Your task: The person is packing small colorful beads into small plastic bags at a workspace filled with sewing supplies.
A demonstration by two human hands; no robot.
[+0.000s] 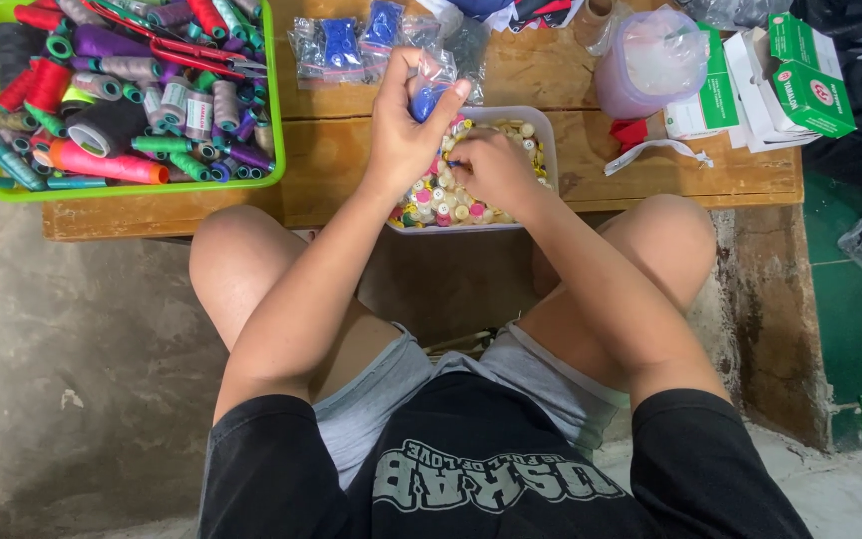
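Both forearms extend from the bent knees toward 12 o'clock over a low wooden table [650, 175]. The right hand [492, 168] is curled palm-down in a white tray of buttons [543, 130], fingertips pinched narrowly among the buttons; whether one is gripped cannot be told. At its 10 o'clock the left hand [403, 125] is raised, thumb and fingers closed on a small clear bag of blue buttons [429, 98], and the green basket of thread spools [122, 100] lies well apart at 9 o'clock
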